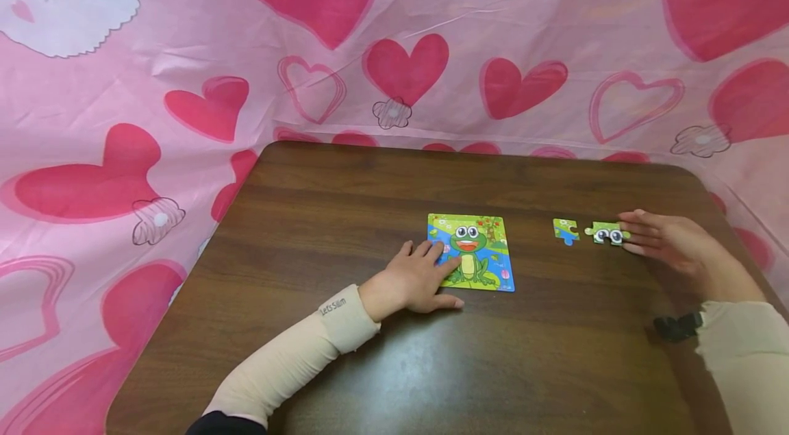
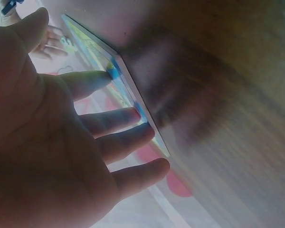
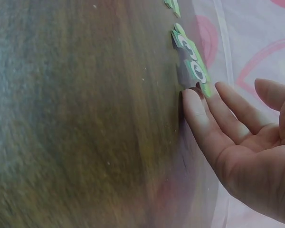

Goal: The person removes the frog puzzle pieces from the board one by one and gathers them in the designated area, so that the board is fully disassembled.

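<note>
A square frog picture puzzle board (image 1: pixel 498 257) lies flat near the middle of the table. My left hand (image 1: pixel 416 279) rests over its left edge, fingers spread and straight; in the left wrist view those fingers (image 2: pixel 118 121) reach across the board's edge. To the right, my right hand (image 1: pixel 674 243) lies with extended fingers at the right end of a jigsaw piece with two frog eyes (image 1: pixel 609 234). The right wrist view has its fingertips (image 3: pixel 192 97) touching or very near that eye piece (image 3: pixel 195 66). Left of it lies a green and blue jigsaw piece (image 1: pixel 565 231), apart from the eye piece.
The brown wooden table (image 1: pixel 345 195) has rounded back corners. A pink cloth with hearts (image 1: pixel 407 68) hangs behind it and along its sides. A dark strap or clip (image 1: pixel 678 327) shows beside the right sleeve.
</note>
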### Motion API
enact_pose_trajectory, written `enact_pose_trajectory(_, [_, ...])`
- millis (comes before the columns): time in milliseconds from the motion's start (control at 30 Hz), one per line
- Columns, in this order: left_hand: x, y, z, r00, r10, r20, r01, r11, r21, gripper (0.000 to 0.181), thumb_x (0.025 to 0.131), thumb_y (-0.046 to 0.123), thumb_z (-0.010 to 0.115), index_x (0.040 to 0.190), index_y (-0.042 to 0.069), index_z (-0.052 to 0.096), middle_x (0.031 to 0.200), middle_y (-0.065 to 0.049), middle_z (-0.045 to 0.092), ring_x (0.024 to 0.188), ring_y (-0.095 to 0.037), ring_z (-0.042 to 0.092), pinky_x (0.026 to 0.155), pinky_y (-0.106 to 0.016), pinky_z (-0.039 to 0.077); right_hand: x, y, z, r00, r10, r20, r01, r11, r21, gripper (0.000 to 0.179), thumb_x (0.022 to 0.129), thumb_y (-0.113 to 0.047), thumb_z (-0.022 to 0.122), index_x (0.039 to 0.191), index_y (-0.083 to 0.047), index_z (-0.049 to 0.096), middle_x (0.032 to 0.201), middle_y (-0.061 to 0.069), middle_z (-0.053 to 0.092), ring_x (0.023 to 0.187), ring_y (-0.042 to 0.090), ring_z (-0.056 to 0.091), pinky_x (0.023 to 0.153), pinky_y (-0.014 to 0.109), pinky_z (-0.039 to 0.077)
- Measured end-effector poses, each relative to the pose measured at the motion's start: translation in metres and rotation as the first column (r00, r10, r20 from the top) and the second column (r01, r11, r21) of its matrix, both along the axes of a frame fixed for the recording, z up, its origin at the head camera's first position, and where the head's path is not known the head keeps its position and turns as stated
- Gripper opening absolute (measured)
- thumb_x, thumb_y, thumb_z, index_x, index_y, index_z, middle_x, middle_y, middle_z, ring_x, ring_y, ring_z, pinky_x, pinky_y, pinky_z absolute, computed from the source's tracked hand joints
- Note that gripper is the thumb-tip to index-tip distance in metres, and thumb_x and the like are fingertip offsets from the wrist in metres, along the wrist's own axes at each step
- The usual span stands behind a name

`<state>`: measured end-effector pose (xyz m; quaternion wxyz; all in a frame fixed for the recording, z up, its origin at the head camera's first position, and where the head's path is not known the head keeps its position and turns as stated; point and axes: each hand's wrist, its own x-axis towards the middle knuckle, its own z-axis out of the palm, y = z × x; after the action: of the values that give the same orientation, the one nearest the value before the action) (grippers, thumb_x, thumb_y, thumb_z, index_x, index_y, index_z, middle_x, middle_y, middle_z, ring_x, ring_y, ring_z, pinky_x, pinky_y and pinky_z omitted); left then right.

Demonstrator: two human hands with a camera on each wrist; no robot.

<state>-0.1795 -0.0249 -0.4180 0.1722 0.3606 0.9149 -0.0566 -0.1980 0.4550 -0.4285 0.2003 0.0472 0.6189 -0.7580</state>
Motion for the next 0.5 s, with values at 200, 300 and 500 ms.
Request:
enact_pose_trajectory(200, [0.000, 0.000, 0.000, 1.000, -0.001, 0.008, 0.001, 1.000, 0.000, 0.082, 0.094, 0.077, 0.039, 0.162, 0.035, 0.022, 0.167, -0.005, 0.025, 0.155, -0.026, 0.025, 0.124, -0.056, 0.024, 0.002, 0.008, 0.002, 1.000, 0.026, 0.000, -0.026, 1.000, 0.015, 0.044, 0.112, -0.021, 0.034, 0.108, -0.018, 0.078, 0.108, -0.004, 0.078, 0.100, 0.007, 0.074, 0.081, 0.031, 0.062])
enact_pose_trajectory(300, [0.000, 0.000, 0.001, 1.000, 0.001, 0.013, -0.001, 1.000, 0.000, 0.082, 0.095, 0.077, 0.039, 0.162, 0.035, 0.022, 0.167, -0.006, 0.024, 0.155, -0.027, 0.024, 0.124, -0.056, 0.023, 0.003, 0.014, 0.003, 0.999, 0.041, -0.004, -0.041, 0.999, -0.033, 0.047, 0.112, -0.020, 0.031, 0.110, -0.016, 0.078, 0.109, -0.001, 0.078, 0.101, 0.009, 0.074, 0.083, 0.031, 0.061])
enact_pose_trajectory(500, [-0.001, 0.000, 0.001, 1.000, 0.010, 0.023, -0.010, 1.000, 0.005, 0.082, 0.095, 0.077, 0.039, 0.162, 0.035, 0.021, 0.168, -0.006, 0.023, 0.156, -0.027, 0.023, 0.124, -0.057, 0.022, 0.003, 0.019, 0.006, 0.998, 0.057, -0.016, -0.058, 0.996, -0.067, 0.049, 0.113, -0.020, 0.027, 0.113, -0.017, 0.076, 0.112, -0.002, 0.078, 0.102, 0.011, 0.074, 0.083, 0.031, 0.061])
